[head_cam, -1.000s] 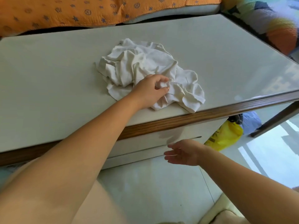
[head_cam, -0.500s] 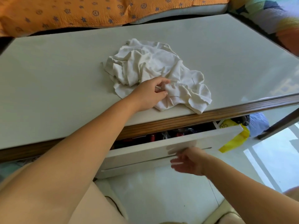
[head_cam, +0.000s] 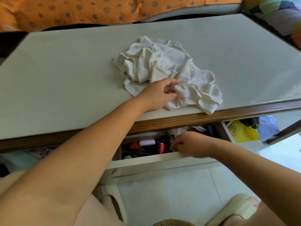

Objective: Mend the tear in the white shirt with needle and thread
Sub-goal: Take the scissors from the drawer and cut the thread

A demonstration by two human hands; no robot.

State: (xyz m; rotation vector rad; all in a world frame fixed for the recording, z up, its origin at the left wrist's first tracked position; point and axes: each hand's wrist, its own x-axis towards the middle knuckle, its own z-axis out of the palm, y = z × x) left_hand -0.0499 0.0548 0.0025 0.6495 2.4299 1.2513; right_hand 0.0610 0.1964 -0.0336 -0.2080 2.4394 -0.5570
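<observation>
Pale, glossy desk in daylight, trimmed along the front edge with a dark wooden band. White shirt crumpled in a heap a little right of the middle, closer to the front edge than to the far one, one lobe drooping just over the front edge. Too many creases to tell where the tear is.

Left grip at the near side of the heap, palm down, thumb and curled fingers pinching a bunched fold of the shirt. Forearm stretched across the front edge from the near left.

Directly below the front edge, white-fronted drawer standing open and crammed with small things: white roll lying on its side, red spool-like piece just right of it, other red and dark bits too jumbled to name. Right grip down inside the drawer, just right of the red piece, knuckles up, fingers curled down into the clutter. Fingertips lost among the clutter, so cannot tell whether closed on anything.

Right of the drawer, under the front right corner, yellow bag with a bluish bag behind it. Beyond the far edge, orange cover dotted with small blue figures. Past the far right corner, many-coloured cushion. Underneath, pale tiled floor and two beige slippers at the bottom of the view.
</observation>
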